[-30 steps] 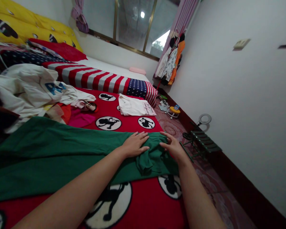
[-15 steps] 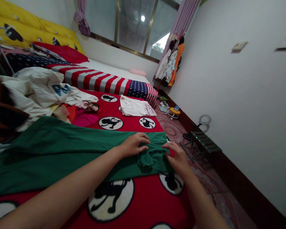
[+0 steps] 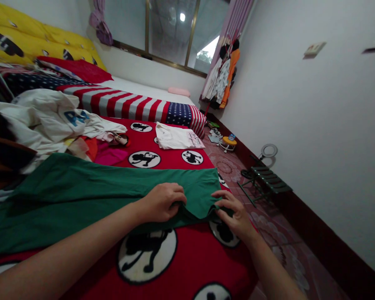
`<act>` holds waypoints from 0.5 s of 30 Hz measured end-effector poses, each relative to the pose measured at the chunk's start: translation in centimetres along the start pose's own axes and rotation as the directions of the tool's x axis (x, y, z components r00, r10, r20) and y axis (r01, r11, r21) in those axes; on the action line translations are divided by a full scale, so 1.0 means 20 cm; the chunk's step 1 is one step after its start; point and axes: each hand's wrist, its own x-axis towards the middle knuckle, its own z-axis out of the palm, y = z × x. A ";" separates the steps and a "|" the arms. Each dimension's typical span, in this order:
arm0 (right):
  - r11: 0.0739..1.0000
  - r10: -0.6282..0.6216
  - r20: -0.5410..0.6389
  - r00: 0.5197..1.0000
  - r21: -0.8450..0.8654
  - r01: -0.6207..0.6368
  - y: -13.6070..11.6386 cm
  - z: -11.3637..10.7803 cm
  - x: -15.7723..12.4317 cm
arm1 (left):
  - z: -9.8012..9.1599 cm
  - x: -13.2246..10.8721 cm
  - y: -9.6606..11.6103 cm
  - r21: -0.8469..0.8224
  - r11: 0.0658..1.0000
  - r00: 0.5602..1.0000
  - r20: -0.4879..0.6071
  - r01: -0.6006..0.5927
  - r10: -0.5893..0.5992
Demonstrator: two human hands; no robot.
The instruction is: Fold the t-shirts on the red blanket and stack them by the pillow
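A long green garment lies stretched across the red bed cover, its right end near the bed's edge. My left hand is closed, with curled fingers gripping the garment's near edge. At the right end, my right hand pinches the corner of the cloth between thumb and fingers. The near edge lifts slightly and sags between both hands. What kind of garment it is cannot be made out.
The red cover has round monkey prints. A folded white T-shirt lies beyond the garment. Heaped clothes sit on the left. A green slatted folding stool and a yellow stool stand on the floor along the wall.
My left hand has moved nearer and closed on the garment's near edge. The bunched cloth between my hands is now smoothed out. My right hand has taken hold of the corner.
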 end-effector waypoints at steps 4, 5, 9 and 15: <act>0.994 -0.039 0.137 0.990 -0.097 0.052 -0.01 -0.02 -0.04 | -0.09 -0.02 0.02 0.000 1.000 0.997 0.077 0.014 -0.014; 0.993 -0.045 0.139 0.989 -0.105 0.059 -0.02 -0.02 -0.05 | -0.09 -0.03 0.03 -0.003 1.000 0.998 0.062 0.026 -0.026; 0.988 -0.056 0.173 0.983 -0.131 0.079 -0.03 -0.03 -0.06 | -0.02 -0.05 0.02 0.017 0.998 0.995 0.088 0.052 -0.054; 0.991 0.027 0.144 0.989 -0.136 -0.008 -0.05 -0.03 -0.07 | 0.07 -0.14 -0.02 0.069 0.996 0.975 0.211 0.058 -0.072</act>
